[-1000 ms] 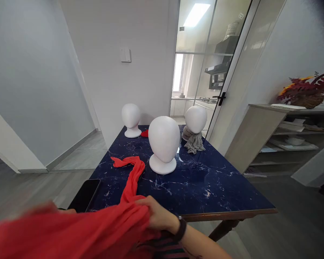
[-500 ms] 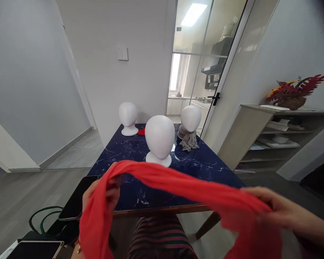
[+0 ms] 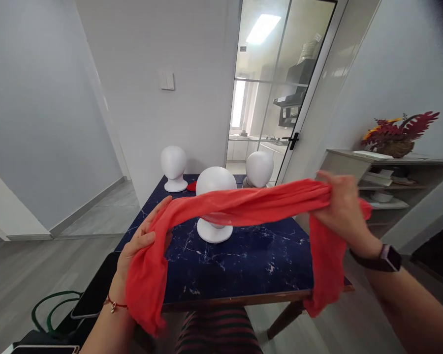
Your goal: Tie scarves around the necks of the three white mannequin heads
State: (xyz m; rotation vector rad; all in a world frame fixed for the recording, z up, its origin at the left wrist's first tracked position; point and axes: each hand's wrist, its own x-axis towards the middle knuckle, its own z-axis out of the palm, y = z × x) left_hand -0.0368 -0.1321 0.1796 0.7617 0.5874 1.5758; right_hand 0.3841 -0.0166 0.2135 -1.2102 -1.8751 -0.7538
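Note:
A long red scarf (image 3: 243,204) is stretched in the air between my two hands, above the dark blue marble table (image 3: 243,260). My left hand (image 3: 140,243) holds its left end, which hangs down past my wrist. My right hand (image 3: 339,206) is closed on the other end, which also drapes down. Behind the scarf stands a white foam mannequin head (image 3: 214,183), its lower face covered by the cloth. Two more white heads stand at the table's far end, one bare (image 3: 174,167) and one (image 3: 259,168) partly hidden behind the scarf.
A small red item (image 3: 192,186) lies by the far left head. A black phone (image 3: 96,292) sits on the table's near left corner. A bag with green handles (image 3: 47,317) is on the floor. A shelf unit with a flower basket (image 3: 395,142) stands right, beside a glass door.
The scarf has been lifted off the table and pulled out wide between both hands. My hands have risen and the scarf now hangs level in front of the middle head.

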